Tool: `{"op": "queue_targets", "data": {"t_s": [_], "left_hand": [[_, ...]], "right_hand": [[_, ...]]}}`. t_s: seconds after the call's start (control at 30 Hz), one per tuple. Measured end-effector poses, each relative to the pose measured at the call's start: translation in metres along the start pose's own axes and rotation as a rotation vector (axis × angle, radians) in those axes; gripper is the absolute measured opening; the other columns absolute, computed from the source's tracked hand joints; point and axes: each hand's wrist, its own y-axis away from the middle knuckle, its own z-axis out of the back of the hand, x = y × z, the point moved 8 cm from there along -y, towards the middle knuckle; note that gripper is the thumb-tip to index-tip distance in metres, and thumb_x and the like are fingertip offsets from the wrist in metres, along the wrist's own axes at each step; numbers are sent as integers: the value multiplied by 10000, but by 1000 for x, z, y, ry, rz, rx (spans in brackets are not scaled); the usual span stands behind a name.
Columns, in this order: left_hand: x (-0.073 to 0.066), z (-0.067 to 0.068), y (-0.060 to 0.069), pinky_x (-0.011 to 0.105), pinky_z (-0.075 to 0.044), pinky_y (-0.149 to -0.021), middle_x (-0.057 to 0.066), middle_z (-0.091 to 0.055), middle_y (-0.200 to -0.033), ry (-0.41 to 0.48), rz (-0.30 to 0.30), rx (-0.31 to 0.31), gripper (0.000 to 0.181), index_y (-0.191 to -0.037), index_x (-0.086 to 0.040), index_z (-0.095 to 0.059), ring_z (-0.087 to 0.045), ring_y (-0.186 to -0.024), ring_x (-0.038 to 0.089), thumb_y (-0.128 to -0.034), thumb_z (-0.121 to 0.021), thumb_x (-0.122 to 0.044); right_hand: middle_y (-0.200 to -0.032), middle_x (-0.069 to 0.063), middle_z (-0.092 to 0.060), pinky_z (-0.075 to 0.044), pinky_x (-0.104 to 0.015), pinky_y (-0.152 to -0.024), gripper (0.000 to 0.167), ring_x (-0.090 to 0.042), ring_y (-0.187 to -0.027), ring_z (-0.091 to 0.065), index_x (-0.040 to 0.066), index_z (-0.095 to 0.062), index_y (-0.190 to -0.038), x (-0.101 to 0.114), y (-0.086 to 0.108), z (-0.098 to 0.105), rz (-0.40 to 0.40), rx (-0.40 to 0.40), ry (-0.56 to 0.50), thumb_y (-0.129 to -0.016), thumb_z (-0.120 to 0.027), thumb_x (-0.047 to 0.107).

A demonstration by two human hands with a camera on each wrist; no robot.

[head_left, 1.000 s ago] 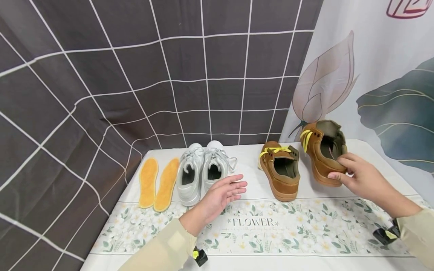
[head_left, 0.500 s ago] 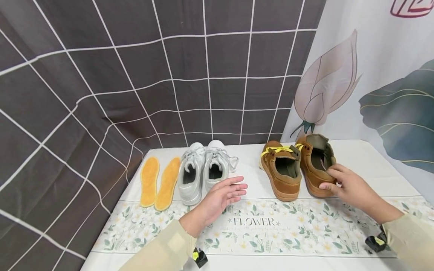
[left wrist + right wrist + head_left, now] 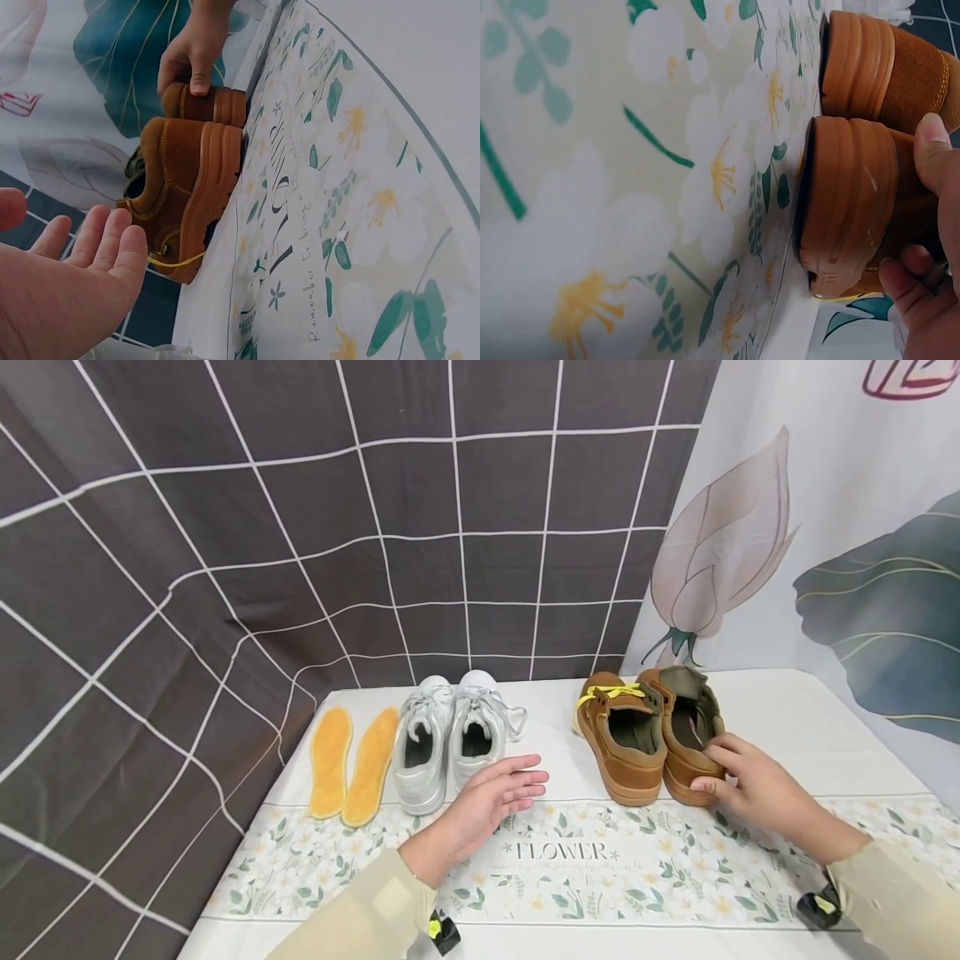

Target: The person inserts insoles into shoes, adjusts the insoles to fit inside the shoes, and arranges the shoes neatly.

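Note:
My right hand (image 3: 765, 789) grips the heel of a brown suede shoe (image 3: 688, 768) with yellow stitching, thumb outside and fingers at the collar. In the right wrist view its ridged sole (image 3: 851, 206) is at the cloth; I cannot tell whether it bears full weight. Close on its left stands the matching brown shoe (image 3: 632, 781) with yellow laces, toe toward the wall. My left hand (image 3: 491, 797) hovers palm inward, fingers extended, holding nothing, near a pair of white sneakers (image 3: 420, 768). The left wrist view shows these loose fingers (image 3: 97, 240) before the brown shoes.
Two orange insoles (image 3: 330, 764) lie left of the sneakers. A white cloth with a floral band (image 3: 555, 877) covers the table. Behind hangs a dark grid-patterned curtain (image 3: 495, 568), and at right a pale curtain (image 3: 825, 543) with leaf prints.
My right hand has brought the brown shoe left and down, from apart and higher to right beside its mate. The left hand has stayed nearly still.

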Motion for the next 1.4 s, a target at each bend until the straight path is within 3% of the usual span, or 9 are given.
{"op": "queue_targets", "data": {"t_s": [0.17, 0.43, 0.67, 0.97, 1.17, 1.4], "left_hand": [[2, 1, 0, 382, -447, -1095, 255, -526, -1440, 4, -6, -6, 471, -1464, -9, -462, -514, -1333, 388, -1024, -440, -173], [5, 1, 2, 450, -397, -1141, 269, -506, -1451, 7, -12, 7, 488, -1480, 13, -428, -494, -1346, 403, -1026, -428, -167], [7, 4, 5, 499, -352, -1167, 265, -503, -1455, 11, -12, -4, 486, -1481, 4, -430, -493, -1347, 400, -1031, -429, -180], [8, 9, 9, 425, -409, -1134, 266, -500, -1458, -1, -13, -8, 485, -1486, 6, -422, -485, -1353, 409, -1037, -423, -179], [8, 12, 12, 428, -412, -1129, 272, -497, -1458, -15, -23, -9, 489, -1492, 26, -401, -477, -1355, 424, -1042, -401, -165], [6, 14, 15, 411, -422, -1118, 277, -500, -1454, -27, -43, -4, 509, -1492, 38, -394, -472, -1358, 427, -1008, -431, -115]], "right_hand": [[-928, 72, -495, -371, -236, -611, 303, -59, -766, -415, 206, -606, -900, 1, 0, 0, -5, 18, -6, -746, -864, 239], [-874, 46, -469, -366, -269, -605, 269, -111, -719, -431, 222, -573, -868, -2, -3, -3, -136, 166, 15, -849, -798, 367], [-961, -48, -567, -428, -352, -630, 409, -188, -793, -524, 92, -631, -1058, -4, -4, -7, -221, 273, 64, -899, -726, 456], [-1024, -153, -621, -457, -508, -743, 290, -355, -914, -566, 50, -647, -1041, 10, -8, 15, -191, 53, 141, -875, -754, 262], [-1016, -153, -623, -443, -496, -741, 245, -334, -900, -558, 49, -658, -1032, 15, -9, 20, -209, -5, 119, -850, -748, 189], [-997, -158, -629, -430, -499, -754, 233, -360, -903, -550, 51, -648, -1019, 28, -15, 23, -167, -78, 73, -830, -746, 144]]}}
